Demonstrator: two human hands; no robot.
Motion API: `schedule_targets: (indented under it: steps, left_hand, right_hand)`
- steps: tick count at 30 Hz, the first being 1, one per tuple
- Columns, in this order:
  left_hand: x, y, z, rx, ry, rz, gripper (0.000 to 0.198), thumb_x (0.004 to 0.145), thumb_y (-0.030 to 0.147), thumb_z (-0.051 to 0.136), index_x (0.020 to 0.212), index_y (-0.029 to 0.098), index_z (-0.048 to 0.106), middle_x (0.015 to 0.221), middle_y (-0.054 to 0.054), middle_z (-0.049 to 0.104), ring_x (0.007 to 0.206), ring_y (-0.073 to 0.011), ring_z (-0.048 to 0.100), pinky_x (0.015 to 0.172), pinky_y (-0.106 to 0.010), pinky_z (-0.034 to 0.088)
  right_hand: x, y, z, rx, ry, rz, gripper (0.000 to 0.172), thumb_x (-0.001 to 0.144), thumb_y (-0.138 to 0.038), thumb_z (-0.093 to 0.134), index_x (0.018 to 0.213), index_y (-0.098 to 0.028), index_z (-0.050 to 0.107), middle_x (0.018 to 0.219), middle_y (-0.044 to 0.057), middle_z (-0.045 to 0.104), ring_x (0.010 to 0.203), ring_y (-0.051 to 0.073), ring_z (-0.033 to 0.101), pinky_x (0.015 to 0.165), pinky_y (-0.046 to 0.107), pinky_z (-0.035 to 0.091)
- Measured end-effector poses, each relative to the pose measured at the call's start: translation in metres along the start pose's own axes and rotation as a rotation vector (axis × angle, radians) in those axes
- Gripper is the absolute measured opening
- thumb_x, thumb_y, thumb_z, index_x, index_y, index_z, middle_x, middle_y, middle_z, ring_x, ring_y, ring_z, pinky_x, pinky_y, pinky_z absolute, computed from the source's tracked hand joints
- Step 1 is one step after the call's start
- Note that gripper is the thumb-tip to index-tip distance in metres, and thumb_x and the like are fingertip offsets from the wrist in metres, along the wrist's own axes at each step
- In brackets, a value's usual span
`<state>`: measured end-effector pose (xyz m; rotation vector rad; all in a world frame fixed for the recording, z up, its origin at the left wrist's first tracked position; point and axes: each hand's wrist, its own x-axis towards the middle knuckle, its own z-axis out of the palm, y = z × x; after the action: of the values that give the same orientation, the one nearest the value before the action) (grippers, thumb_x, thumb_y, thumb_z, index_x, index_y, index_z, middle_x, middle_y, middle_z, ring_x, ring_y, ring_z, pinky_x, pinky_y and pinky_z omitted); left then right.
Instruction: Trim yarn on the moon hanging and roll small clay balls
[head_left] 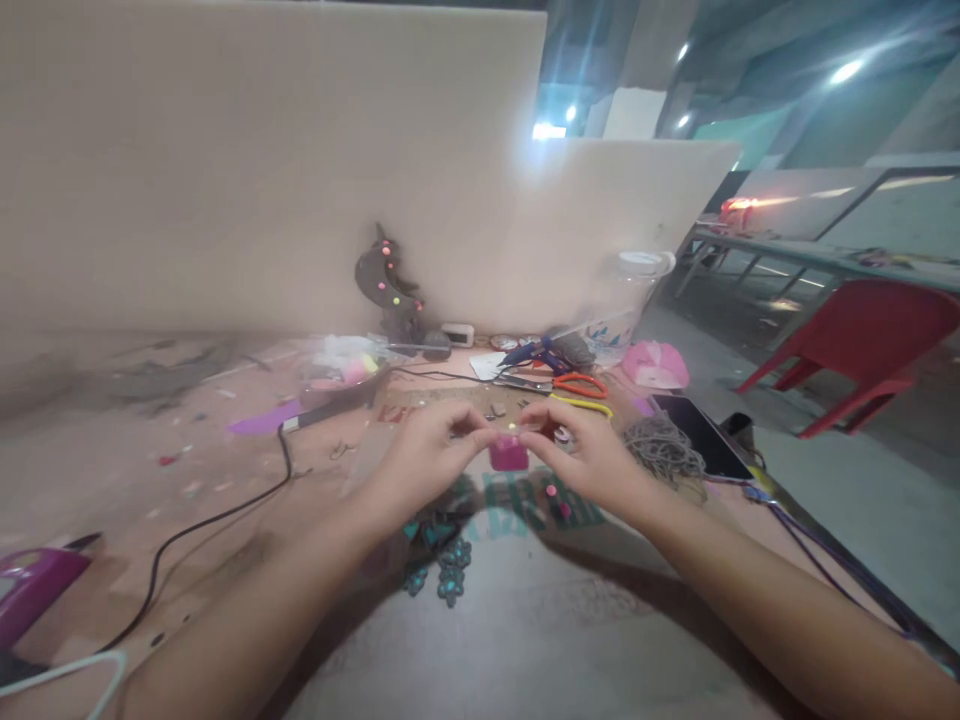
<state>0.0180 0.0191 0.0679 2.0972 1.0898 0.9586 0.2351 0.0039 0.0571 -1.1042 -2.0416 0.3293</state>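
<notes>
Fingertips pinched, my left hand (439, 445) and my right hand (581, 447) meet at the two upper edges of a small magenta piece (509, 455). Its kind is unclear. A tiny pale yellow bead (512, 427) shows between the fingertips. Below my right hand are a pink bead (551, 491) and a magenta bead (565, 510). Nearer to me, under my left wrist, lie dark ornaments with turquoise parts (451, 572). All this is over a printed cardboard sheet (480, 650).
Behind my hands are orange-handled scissors (581, 385), a blue glue gun (529, 350) and a clear jug (622, 305). Grey cord (664, 445) and a phone (701, 437) lie right. A beaded crescent ornament (379, 275) stands against the panel. A black cable (214, 520) crosses the left side.
</notes>
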Motion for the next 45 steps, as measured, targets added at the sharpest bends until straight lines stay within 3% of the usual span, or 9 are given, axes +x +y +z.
schedule_targets:
  steps: [6,13,20,23,27,30,33,40,45]
  left_hand:
    - [-0.002,-0.002,0.005,0.088,-0.042,0.086,0.011,0.090,0.027,0.063,0.084,0.019,0.068,0.086,-0.001,0.070,0.085,-0.0175,0.063,0.077,-0.028,0.044]
    - [-0.003,0.007,0.000,0.201,-0.032,0.069,0.015,0.089,0.024,0.066,0.076,0.018,0.068,0.079,-0.001,0.072,0.079,-0.0179,0.064,0.071,-0.028,0.043]
    - [0.009,-0.009,-0.038,0.277,0.165,0.084,0.015,0.090,0.023,0.062,0.078,0.018,0.068,0.080,-0.001,0.071,0.076,-0.0166,0.062,0.068,-0.027,0.042]
    - [0.010,-0.010,-0.047,0.258,0.142,0.095,0.016,0.090,0.026,0.061,0.079,0.019,0.069,0.079,-0.001,0.069,0.074,-0.0158,0.060,0.066,-0.027,0.041]
    - [0.004,0.001,-0.028,0.203,-0.004,0.126,0.018,0.091,0.030,0.061,0.078,0.020,0.069,0.077,0.001,0.069,0.075,-0.0156,0.061,0.067,-0.027,0.042]
    - [-0.004,0.008,-0.008,0.188,-0.048,0.122,0.018,0.091,0.031,0.063,0.077,0.020,0.067,0.077,0.001,0.070,0.073,-0.0153,0.061,0.066,-0.026,0.042]
    - [-0.008,0.010,0.001,0.225,-0.059,0.141,0.015,0.090,0.027,0.064,0.077,0.019,0.065,0.077,0.001,0.069,0.072,-0.0150,0.061,0.066,-0.026,0.042]
    - [-0.007,0.004,0.000,0.356,-0.035,0.182,0.013,0.092,0.025,0.063,0.081,0.018,0.064,0.080,-0.001,0.068,0.073,-0.0160,0.061,0.069,-0.027,0.043]
    - [-0.004,0.009,-0.008,0.326,0.044,0.245,0.018,0.095,0.026,0.056,0.080,0.018,0.061,0.081,-0.002,0.068,0.075,-0.0161,0.060,0.069,-0.028,0.043]
  right_hand:
    - [-0.006,0.007,0.001,-0.155,-0.087,-0.082,0.016,0.094,-0.022,0.050,0.087,-0.020,0.065,0.078,0.004,0.070,0.071,0.017,0.064,0.064,0.027,0.044]
    - [-0.005,0.004,0.007,-0.126,-0.052,0.007,0.018,0.095,-0.028,0.051,0.087,-0.021,0.066,0.072,0.000,0.069,0.063,0.015,0.063,0.061,0.025,0.044]
    - [0.000,0.008,-0.006,-0.114,0.087,-0.014,0.021,0.094,-0.025,0.051,0.076,-0.021,0.061,0.064,-0.001,0.064,0.059,0.013,0.061,0.059,0.024,0.045]
    - [0.001,0.005,-0.008,-0.078,0.115,-0.014,0.015,0.094,-0.026,0.053,0.087,-0.020,0.065,0.076,0.002,0.070,0.068,0.015,0.065,0.064,0.025,0.049]
    - [0.000,-0.002,0.001,0.008,0.068,-0.029,0.023,0.090,-0.029,0.062,0.111,-0.019,0.064,0.092,0.005,0.074,0.081,0.017,0.069,0.073,0.027,0.052]
    - [-0.002,-0.004,0.005,-0.033,0.043,-0.085,0.008,0.091,-0.023,0.060,0.095,-0.020,0.067,0.085,0.003,0.074,0.076,0.016,0.068,0.070,0.025,0.050]
    - [-0.004,-0.001,0.004,-0.137,0.025,-0.183,0.016,0.093,-0.015,0.053,0.086,-0.019,0.066,0.077,0.002,0.072,0.071,0.015,0.066,0.065,0.024,0.047]
    - [-0.009,0.004,0.004,-0.232,0.006,-0.149,0.016,0.095,-0.022,0.051,0.090,-0.020,0.067,0.076,0.003,0.072,0.066,0.016,0.065,0.061,0.025,0.045]
    - [0.010,-0.005,0.007,-0.033,0.074,-0.053,0.014,0.093,-0.029,0.055,0.088,-0.021,0.066,0.083,0.004,0.072,0.076,0.018,0.067,0.068,0.027,0.050]
